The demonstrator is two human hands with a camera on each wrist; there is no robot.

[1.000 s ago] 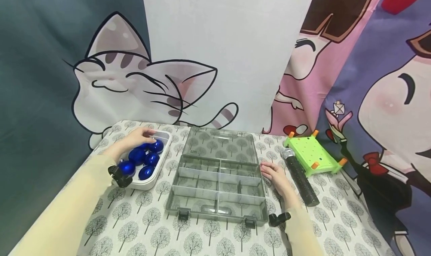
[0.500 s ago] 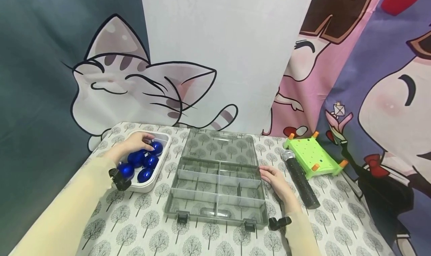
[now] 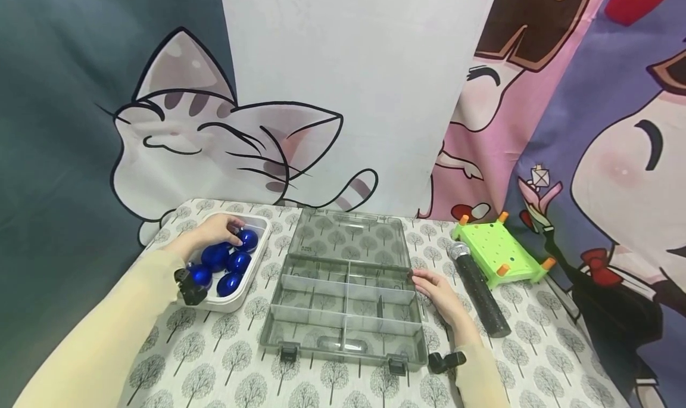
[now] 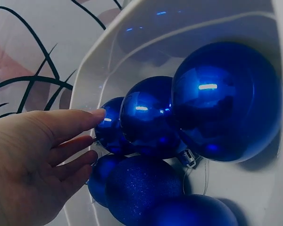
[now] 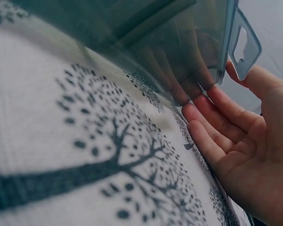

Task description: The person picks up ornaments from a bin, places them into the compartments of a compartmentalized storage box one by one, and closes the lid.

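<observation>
In the head view my left hand [image 3: 218, 230] reaches into a white plastic tub [image 3: 236, 305] on the left. Its thumb and fingers pinch a shiny blue Christmas bauble [image 3: 248, 241] near its hook end, at the far side; that bauble [image 4: 111, 127] still sits in the tub among several others. A blue glittery bauble [image 4: 144, 183] lies just below it in the left wrist view. My right hand [image 3: 436, 292] holds the rear right corner of a grey see-through compartment box [image 3: 345, 307]. In the right wrist view, thumb and fingertips lie on either side of that corner.
The box's lid [image 3: 351, 235] lies folded back behind it, and its divided compartments face up. Right of my hand lies a black microphone [image 3: 479, 292]. Beyond that stands a green toy table [image 3: 501, 250], orange legs up. A tree-print cloth [image 3: 214, 360] covers the table.
My left thumb has lowered from the top of the bauble to its side. The right hand stays at the box corner. Everything sits slightly lower because the head view has tilted up.
</observation>
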